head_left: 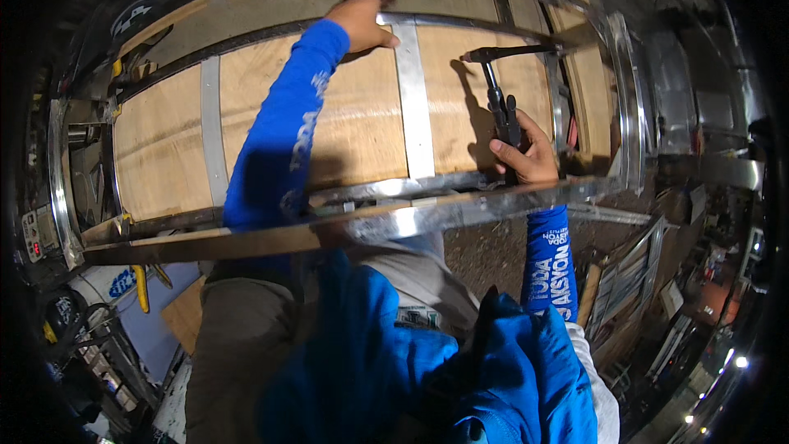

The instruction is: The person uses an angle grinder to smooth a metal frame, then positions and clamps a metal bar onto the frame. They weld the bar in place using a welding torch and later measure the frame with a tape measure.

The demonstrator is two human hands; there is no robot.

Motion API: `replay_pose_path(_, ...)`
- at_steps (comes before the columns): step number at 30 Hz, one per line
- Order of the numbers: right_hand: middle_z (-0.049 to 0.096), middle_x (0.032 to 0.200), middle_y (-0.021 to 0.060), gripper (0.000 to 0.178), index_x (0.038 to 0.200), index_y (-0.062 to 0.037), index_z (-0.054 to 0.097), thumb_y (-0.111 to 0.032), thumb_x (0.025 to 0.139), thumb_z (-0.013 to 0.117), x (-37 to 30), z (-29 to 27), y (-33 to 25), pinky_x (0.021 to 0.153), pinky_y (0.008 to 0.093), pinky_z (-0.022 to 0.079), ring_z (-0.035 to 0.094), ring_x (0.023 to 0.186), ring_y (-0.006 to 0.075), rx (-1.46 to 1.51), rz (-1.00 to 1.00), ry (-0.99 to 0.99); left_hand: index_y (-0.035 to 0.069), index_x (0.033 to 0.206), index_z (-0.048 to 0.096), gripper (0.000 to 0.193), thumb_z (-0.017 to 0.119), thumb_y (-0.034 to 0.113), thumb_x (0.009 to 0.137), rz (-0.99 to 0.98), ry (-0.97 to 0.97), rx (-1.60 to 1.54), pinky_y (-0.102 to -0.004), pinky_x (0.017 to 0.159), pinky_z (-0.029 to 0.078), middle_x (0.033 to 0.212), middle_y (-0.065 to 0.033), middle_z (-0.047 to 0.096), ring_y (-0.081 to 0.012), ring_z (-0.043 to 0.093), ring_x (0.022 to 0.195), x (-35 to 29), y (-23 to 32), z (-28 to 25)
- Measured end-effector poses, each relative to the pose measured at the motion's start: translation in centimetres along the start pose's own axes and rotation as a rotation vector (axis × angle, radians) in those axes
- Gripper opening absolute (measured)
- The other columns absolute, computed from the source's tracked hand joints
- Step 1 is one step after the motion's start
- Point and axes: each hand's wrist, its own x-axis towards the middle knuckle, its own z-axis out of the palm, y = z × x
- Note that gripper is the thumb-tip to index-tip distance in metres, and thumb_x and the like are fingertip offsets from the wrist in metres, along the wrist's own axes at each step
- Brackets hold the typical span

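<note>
My right hand (530, 152) is closed around the handle of a black welding torch (500, 103), its head raised over the wooden panel and its long back cap pointing right. Farther off to the left, my left hand (360, 23) grips the far lower rail of a shiny metal frame (427, 218), thumb on the near side and fingers over the far side, partly in shadow. The thumb tip lies beside the top end of a flat metal crossbar (413, 103). Pale wooden panels (329, 111) lie beneath the crossbars.
The frame's near upper rail crosses above my lap and right wrist. Upright posts (62, 173) stand at its left end, others at its right. A small control box (34, 234) sits at far left, with yellow-handled pliers (141, 288) below. Metal frames (629, 271) lean at lower right.
</note>
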Motion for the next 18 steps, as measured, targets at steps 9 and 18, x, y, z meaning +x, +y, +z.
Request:
replay_pose_path(9,0.067,0.102,0.0043,0.047,0.141,0.0048,0.057,-0.008,0.097,0.071,-5.9,1.4,4.3,0.078,0.0275,0.054,0.060,0.086,0.0101,-0.087,-0.136,0.168,0.005,0.130,0.063,0.042,0.073,0.028,0.096,-0.448,-0.143,-0.912,-0.0403,0.095,0.053,0.121,-0.0103,0.068,-0.0237,0.065,0.110,-26.9,12.1,4.8)
replay_pose_path(18,0.061,0.085,-0.0001,0.055,0.130,0.0000,0.058,-0.011,0.084,0.086,-5.1,5.3,3.3,0.069,0.0267,0.051,0.057,0.076,0.0086,-0.348,-0.169,0.335,0.001,0.136,0.058,0.046,0.075,0.017,0.097,-1.054,0.147,-2.102,-0.0483,0.115,0.045,0.136,-0.0141,0.061,-0.0261,0.059,0.130,-23.8,17.7,12.0)
